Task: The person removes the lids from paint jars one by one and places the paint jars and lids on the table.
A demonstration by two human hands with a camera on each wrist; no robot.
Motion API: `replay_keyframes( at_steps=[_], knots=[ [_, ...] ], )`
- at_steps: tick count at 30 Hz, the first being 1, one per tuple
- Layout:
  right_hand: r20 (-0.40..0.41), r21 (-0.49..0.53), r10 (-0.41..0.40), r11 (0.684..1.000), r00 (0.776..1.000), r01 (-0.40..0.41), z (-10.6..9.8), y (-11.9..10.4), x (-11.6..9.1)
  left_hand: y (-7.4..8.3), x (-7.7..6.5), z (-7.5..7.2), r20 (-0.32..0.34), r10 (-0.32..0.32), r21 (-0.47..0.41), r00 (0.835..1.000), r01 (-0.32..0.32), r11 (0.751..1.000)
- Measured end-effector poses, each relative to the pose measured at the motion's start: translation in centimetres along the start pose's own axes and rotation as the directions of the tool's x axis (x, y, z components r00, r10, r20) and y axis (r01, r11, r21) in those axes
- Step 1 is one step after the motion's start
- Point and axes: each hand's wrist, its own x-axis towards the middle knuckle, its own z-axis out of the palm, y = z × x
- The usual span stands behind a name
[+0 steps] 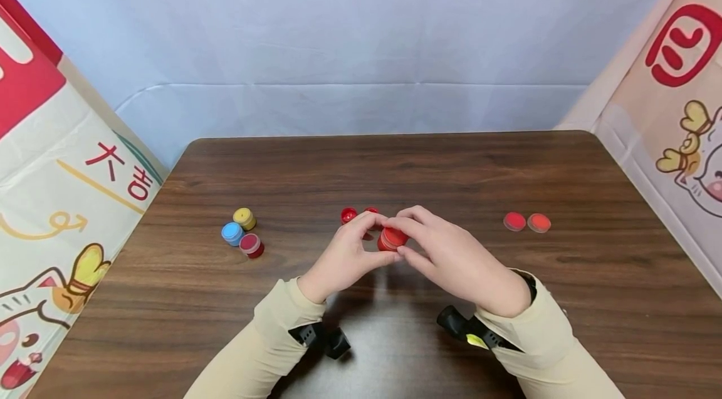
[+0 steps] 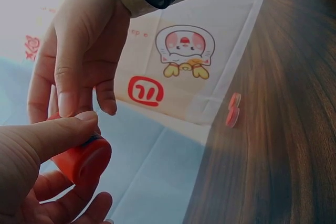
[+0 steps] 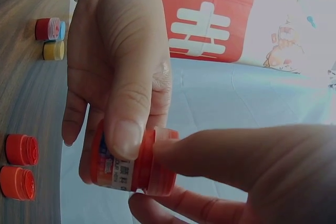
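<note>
My left hand grips the body of a small red paint jar, with the thumb laid across its printed label. On the jar's red lid, the thumb and fingers of my right hand pinch the rim. Both hands meet above the middle of the table; the lid sits on the jar. In the left wrist view the jar is held up with its base toward the camera. Just behind the left hand stand two lidless jars, a red jar and an orange-red jar.
On the right of the table lie two loose lids, a pinkish-red lid and an orange-red lid. Grouped at the left are a yellow jar, a blue jar and a dark red jar, all lidded. Printed cloths hang around the brown table.
</note>
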Motion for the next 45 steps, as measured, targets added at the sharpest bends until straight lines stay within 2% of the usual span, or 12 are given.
replay_keyframes(
  at_steps=[8,16,21,24,35,45],
  knots=[
    [-0.003,0.016,-0.009,1.0,1.0,0.009,-0.11,-0.02,0.01,-0.03,0.11,-0.04,0.003,-0.005,0.012,1.0,0.005,1.0],
    [-0.008,0.013,0.088,0.996,0.996,-0.087,0.14,-0.32,0.15,-0.03,0.05,-0.01,0.012,-0.005,0.016,1.0,0.005,1.0],
    [-0.034,-0.008,0.167,0.986,0.985,-0.168,0.3,-0.41,0.17,0.17,0.06,0.05,0.016,-0.007,0.013,1.0,0.007,1.0],
    [-0.042,-0.016,0.186,0.982,0.982,-0.187,0.34,-0.39,0.24,0.25,0.08,0.07,0.015,-0.003,0.008,1.0,0.003,1.0],
    [-0.004,-0.043,0.129,0.991,0.992,-0.129,0.39,-0.29,0.24,0.13,0.02,0.1,0.02,-0.027,0.007,0.999,0.027,1.0],
    [0.004,-0.031,0.098,0.995,0.995,-0.098,0.1,-0.23,0.21,0.09,0.13,0.02,0.029,-0.018,0.01,0.999,0.018,1.0]
  ],
)
